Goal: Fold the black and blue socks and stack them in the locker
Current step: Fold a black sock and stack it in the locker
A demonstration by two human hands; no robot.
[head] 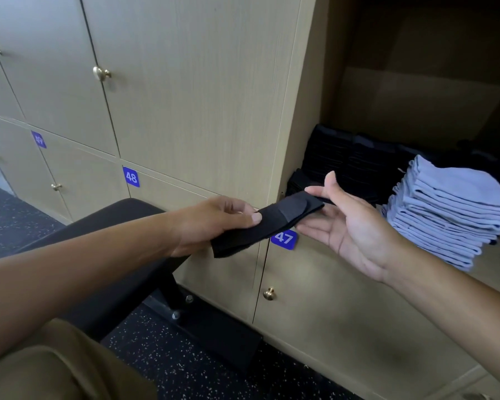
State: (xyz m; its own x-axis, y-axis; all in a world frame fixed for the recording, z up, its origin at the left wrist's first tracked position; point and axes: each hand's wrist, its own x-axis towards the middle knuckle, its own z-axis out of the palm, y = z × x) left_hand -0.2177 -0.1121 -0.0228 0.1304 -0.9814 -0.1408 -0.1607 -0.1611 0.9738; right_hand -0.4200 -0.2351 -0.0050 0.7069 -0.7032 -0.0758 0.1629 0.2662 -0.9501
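Both bare forearms extended forward, converging toward 12 o'clock. Left hand palm down, fingers curled, thumb pressed flat on top in a pinch grip. Right hand at 3 o'clock of the left, palm up and tilted inward, fingers straight and spread, thumb raised.

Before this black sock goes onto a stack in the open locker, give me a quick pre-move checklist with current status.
1. Sock held: ok, left hand pinches the black sock.
2. Far end supported: ok, right hand, fingers open, touches its tip.
3. Fold finished: cannot tell; sock looks long and flat.
4. Locker access: ok, open locker unobstructed.
5. Black stack has room above: ok.
6. Blue stack steady: cannot tell; it stands near the shelf edge.
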